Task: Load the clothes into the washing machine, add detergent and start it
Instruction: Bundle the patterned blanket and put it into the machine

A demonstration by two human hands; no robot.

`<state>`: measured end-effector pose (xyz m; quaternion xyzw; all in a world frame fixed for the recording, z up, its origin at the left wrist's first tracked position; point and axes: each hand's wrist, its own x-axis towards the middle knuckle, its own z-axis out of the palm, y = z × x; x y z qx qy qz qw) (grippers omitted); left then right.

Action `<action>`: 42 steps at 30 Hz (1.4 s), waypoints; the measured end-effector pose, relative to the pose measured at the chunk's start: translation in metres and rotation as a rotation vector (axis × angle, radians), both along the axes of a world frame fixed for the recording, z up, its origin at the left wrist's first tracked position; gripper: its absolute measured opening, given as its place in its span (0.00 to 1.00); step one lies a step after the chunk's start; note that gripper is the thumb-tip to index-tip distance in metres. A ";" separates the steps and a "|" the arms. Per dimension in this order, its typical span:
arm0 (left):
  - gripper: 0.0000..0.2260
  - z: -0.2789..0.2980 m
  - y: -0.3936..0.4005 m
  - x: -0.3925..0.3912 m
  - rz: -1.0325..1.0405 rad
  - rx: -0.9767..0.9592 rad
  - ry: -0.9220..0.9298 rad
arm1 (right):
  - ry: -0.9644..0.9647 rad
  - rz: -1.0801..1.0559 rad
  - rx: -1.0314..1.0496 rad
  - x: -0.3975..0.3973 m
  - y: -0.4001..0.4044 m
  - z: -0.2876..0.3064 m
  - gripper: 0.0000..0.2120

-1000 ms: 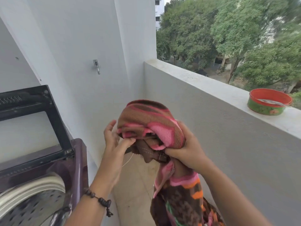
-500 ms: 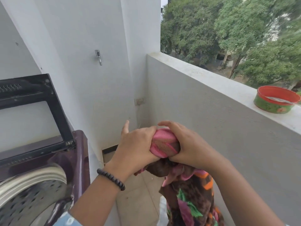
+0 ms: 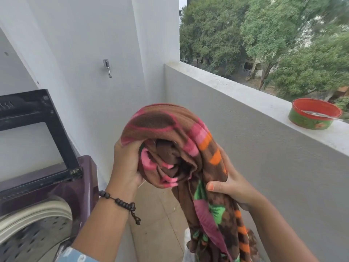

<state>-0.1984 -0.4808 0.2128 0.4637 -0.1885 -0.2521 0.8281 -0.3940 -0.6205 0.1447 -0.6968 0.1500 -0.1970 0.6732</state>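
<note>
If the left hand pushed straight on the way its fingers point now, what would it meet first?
The left hand already grips the bundled blanket, its fingers curling up and right into the folds. Going on, it would only press deeper into that cloth; the parapet wall seems farther behind, though depth is unclear.

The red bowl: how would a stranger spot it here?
Follow the grey balcony wall to its flat top ledge at the far right. The bowl sits there alone, before the trees: red inside, green patterned outside, with a spoon lying across it.
</note>
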 end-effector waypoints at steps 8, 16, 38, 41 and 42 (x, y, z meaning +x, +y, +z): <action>0.39 -0.016 -0.018 -0.024 -0.181 -0.153 0.326 | -0.202 -0.083 0.448 0.027 0.028 -0.006 0.53; 0.27 -0.037 -0.002 -0.034 -0.178 0.131 0.055 | -0.259 -0.332 0.404 0.030 0.023 0.012 0.32; 0.32 0.002 -0.002 -0.026 -0.135 0.586 -1.265 | 0.129 0.029 -0.698 -0.001 -0.003 0.052 0.51; 0.27 0.002 -0.005 -0.026 -0.035 0.386 -1.052 | 0.099 0.003 -0.508 -0.017 -0.013 0.045 0.57; 0.26 0.005 -0.006 -0.027 0.003 0.319 -0.954 | 0.074 -0.011 -0.413 -0.022 -0.017 0.041 0.58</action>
